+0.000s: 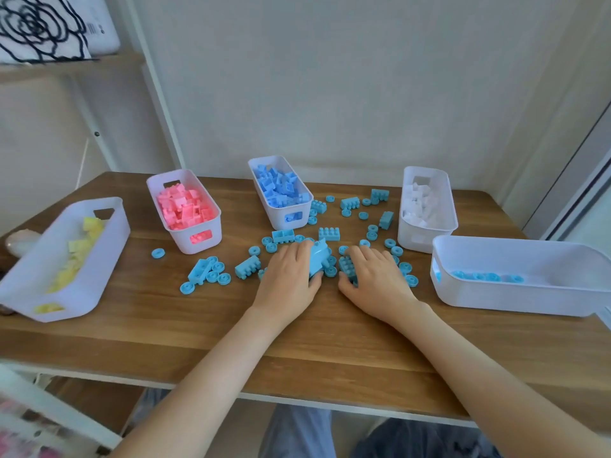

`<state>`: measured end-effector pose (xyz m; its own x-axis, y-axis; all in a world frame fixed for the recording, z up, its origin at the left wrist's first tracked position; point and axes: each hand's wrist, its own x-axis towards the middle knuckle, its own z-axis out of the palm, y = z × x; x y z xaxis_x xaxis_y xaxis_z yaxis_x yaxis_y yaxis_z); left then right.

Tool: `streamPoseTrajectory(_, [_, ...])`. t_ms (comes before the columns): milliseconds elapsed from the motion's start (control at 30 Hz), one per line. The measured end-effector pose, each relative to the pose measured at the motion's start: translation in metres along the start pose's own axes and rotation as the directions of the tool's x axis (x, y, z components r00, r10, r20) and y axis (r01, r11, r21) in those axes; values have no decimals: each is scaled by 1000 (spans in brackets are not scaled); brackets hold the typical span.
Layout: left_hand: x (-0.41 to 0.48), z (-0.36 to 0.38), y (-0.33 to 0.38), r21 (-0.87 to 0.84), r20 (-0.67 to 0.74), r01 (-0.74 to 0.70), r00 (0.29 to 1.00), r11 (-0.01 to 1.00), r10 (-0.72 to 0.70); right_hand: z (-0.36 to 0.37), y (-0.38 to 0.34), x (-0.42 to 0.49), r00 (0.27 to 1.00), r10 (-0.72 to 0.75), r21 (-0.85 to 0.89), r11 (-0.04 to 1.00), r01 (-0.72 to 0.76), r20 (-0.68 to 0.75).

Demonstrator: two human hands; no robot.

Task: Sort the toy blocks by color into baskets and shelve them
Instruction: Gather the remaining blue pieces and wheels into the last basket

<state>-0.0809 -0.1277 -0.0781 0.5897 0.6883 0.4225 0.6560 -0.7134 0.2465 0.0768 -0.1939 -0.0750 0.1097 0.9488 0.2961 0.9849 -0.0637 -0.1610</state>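
Head-worn view, down onto table point(330, 345)

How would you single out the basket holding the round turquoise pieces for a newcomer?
On the wooden table, look to the right end. In front of the basket of white blocks lies the wide basket: broader than the others, holding only a few round turquoise pieces.

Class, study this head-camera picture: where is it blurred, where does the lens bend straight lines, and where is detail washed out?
Head view: sharp at the centre, on the left hand gripping a blue block and the right hand; the basket of yellow blocks is smeared; the shelf post leans from the wide lens; the white blocks wash out.
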Motion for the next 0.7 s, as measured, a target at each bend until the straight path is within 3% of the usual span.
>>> streamPoseTrajectory(100, [0, -2, 2, -41, 9, 20, 1000, 999, -20, -3, -3, -2, 1000, 24, 24, 999, -24, -4])
streamPoseTrajectory(233, [0, -5, 5, -74, 28, 23, 999, 997, -21, -5, -7, -3, 999, 32, -101, 994, -31, 11])
streamPoseTrajectory(367, [-1, -10, 7, -114, 44, 45, 998, 992, -40, -10, -11, -6, 998, 55, -109, 992, -57, -20])
streamPoseTrajectory(500, [-4, -15, 13, -156, 0, 68, 998, 985, -69, -27, -10, -11, 974, 216, 76, 972, -221, 73])
streamPoseTrajectory(633, [-3, -23, 32, -208, -117, 24, 992, 978, -49, -40, -2, -18, 944, 330, 280, 904, -322, 21])
streamPoseTrajectory(700, [1, -25, 44, -235, -144, -18, 990, 972, -16, -47, 7, -19, 940, 333, 280, 912, -301, -72])
